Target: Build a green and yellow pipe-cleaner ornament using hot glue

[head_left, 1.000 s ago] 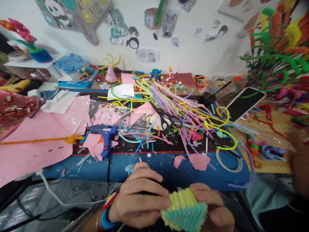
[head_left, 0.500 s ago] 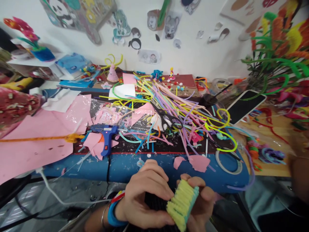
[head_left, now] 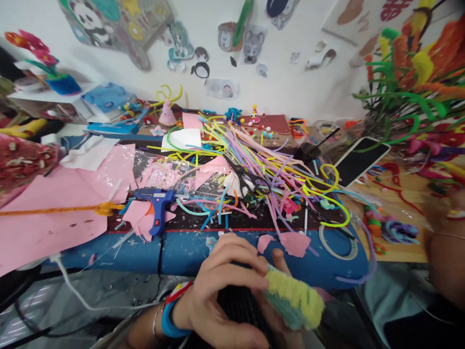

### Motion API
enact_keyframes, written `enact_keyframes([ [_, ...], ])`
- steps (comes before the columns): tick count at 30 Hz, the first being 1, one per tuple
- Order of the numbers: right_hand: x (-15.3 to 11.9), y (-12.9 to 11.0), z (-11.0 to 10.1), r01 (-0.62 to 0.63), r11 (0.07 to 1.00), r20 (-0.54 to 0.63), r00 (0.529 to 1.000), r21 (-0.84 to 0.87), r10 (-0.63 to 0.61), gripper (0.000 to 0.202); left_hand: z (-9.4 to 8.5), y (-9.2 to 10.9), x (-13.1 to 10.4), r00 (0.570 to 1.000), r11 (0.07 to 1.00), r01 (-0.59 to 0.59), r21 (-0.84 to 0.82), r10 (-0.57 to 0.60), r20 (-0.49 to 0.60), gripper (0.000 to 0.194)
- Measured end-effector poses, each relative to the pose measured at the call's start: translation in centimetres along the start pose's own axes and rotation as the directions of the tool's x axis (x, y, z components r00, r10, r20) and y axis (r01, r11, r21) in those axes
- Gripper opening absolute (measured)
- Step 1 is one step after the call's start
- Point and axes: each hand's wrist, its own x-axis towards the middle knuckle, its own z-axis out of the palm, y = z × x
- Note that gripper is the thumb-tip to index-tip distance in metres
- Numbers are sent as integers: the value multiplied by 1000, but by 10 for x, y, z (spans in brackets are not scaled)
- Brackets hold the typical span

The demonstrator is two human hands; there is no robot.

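Yellow and mint chenille ribs make up a fuzzy block (head_left: 296,298) held low in front of the person, below the near edge of the blue tabletop (head_left: 174,254). Mostly hidden behind it, the right hand (head_left: 276,320) grips the block, one fingertip rising above its upper edge. Curled but unclosed, the left hand (head_left: 227,286) brings its fingertips up to the block's left end, while its thumb stands well apart below; whether those fingertips press on it I cannot tell. A blue wristband (head_left: 170,321) circles the left wrist. Beyond the hands lie a blue hot glue gun (head_left: 159,208) and two pink scraps (head_left: 296,244); farther back, black-handled scissors (head_left: 250,183) rest among loose pastel pipe cleaners (head_left: 250,145), with a smartphone (head_left: 364,161) to their right.
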Motion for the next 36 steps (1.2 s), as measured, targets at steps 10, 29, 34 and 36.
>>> enact_keyframes([
  [10, 15, -13, 14, -267, 859, 147, 963, 437, 225, 61, 7, 4, -12, 898, 894, 418, 162, -434, 78, 98],
  [29, 23, -15, 31, -69, 955, -51, 995, 289, 87, 18, 39, -10, -21, 906, 900, 420, 119, -409, -109, 67],
  [34, 13, -10, 28, -170, 948, -93, 975, 268, 202, 22, 43, -7, -24, 937, 926, 327, 187, -293, -189, 64],
  [36, 7, -9, 27, -243, 910, -101, 951, 335, 291, 23, 43, -9, -26, 951, 934, 273, 231, -225, -212, 63],
])
